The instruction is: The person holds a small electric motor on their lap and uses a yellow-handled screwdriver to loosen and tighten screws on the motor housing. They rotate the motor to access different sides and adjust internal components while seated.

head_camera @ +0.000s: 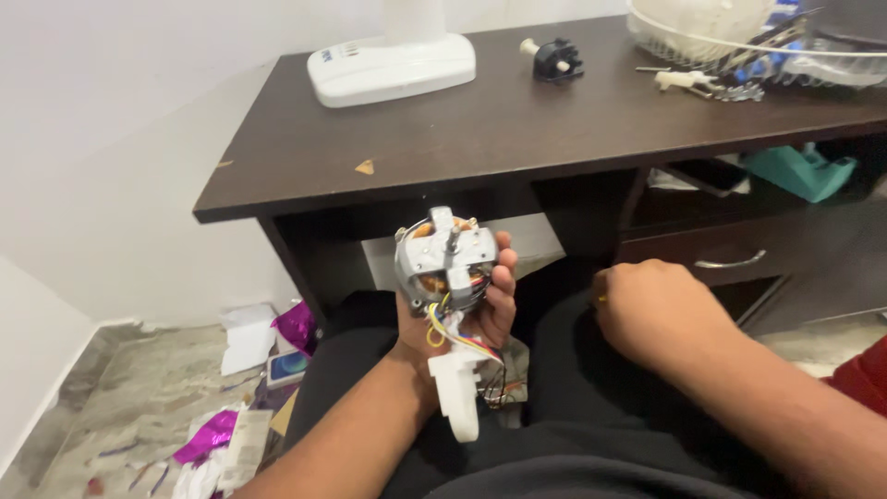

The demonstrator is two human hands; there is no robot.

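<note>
My left hand [490, 310] holds a small electric fan motor [445, 263] upright over my lap. The motor has a grey metal frame, copper windings and a short shaft pointing toward me. Coloured wires [453, 328] hang from it down to a white plastic switch housing [459, 388] that dangles by my wrist. My right hand [647, 310] is closed into a fist just right of the motor, near the desk's lower edge. Something small and yellowish shows at its thumb side; I cannot tell what it is.
A dark wooden desk [480, 129] stands in front, carrying a white fan base [393, 66], a black knob part [554, 60], a white wire fan guard [739, 37] and small tools [702, 83]. A drawer with a metal handle [730, 261] is at right. Wrappers and paper litter the floor [231, 407] at left.
</note>
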